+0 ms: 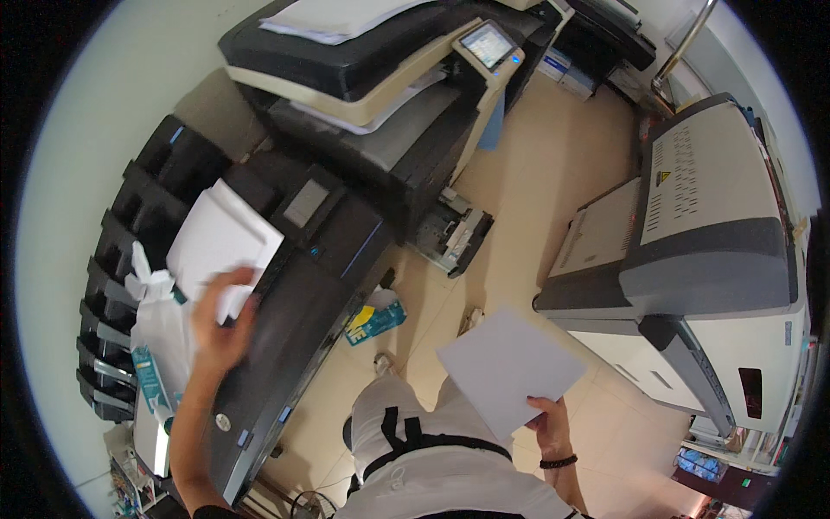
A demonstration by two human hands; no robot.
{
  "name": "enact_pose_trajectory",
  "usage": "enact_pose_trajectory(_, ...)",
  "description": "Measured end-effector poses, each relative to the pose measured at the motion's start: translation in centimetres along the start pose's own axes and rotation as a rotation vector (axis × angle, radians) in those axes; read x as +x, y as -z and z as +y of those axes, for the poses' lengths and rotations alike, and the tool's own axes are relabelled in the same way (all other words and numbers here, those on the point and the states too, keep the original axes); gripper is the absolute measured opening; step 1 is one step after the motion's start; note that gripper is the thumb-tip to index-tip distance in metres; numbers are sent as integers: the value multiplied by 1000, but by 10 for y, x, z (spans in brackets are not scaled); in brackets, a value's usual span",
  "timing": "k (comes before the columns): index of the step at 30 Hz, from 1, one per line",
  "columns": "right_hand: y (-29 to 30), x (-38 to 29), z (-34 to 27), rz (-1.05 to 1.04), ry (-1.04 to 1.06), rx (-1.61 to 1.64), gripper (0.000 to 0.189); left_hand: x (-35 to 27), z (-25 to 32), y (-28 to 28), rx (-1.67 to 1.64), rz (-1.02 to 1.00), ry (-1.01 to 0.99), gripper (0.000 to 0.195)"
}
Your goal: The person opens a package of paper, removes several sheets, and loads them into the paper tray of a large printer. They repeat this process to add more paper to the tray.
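My right hand (550, 420) holds white paper (512, 370) by its near corner, thumb on top, in front of my legs. Whether it is one sheet or a thin stack I cannot tell. My left hand (224, 321), blurred, hovers over the near edge of a white paper stack (217, 240), its thumb and fingers apart. That stack lies on top of a long black printing machine (292, 311), beside its small tilted panel (306, 202). Nearer the wall, crumpled white wrapping (162, 324) and a teal-and-white package (150, 379) lie by my left forearm.
A copier with a lit touchscreen (487, 45) stands ahead, an open tray (457, 240) jutting out low. Torn teal packaging (376, 318) lies on the tiled floor (512, 240). At right stands a large grey-and-white machine (707, 259). Black sorter bins (117, 279) line the left wall.
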State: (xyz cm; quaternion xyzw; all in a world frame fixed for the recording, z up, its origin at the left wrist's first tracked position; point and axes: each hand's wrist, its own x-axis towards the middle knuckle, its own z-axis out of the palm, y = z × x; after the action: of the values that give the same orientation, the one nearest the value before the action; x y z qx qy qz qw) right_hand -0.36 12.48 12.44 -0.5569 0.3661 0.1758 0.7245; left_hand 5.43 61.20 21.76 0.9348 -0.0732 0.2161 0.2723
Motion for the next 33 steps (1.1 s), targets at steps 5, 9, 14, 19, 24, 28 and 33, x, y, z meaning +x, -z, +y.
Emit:
enact_pose_trajectory(5,56,50,-17,124,-19,16,63,44,34,-202,-461,-498,-64,47)
enact_pose_trajectory(9,78,97,-39,165,-117,-103,65,57,15,-352,-67,-1017,11,69)
enact_pose_trajectory(14,108,177,-49,294,-264,-98,77,31,-67,-581,38,-1240,193,80)
enact_pose_trajectory(19,104,241,-68,219,-221,-203,64,-10,-170,-787,47,-1086,577,89)
enact_pose_trajectory(24,110,286,-41,304,-221,-161,56,21,-191,-870,-41,-867,746,104)
enact_pose_trajectory(28,112,305,-27,334,-327,-156,52,26,-216,-913,44,-674,858,120)
enact_pose_trajectory(33,102,313,-21,472,-451,-175,51,33,-206,-923,43,-801,831,122)
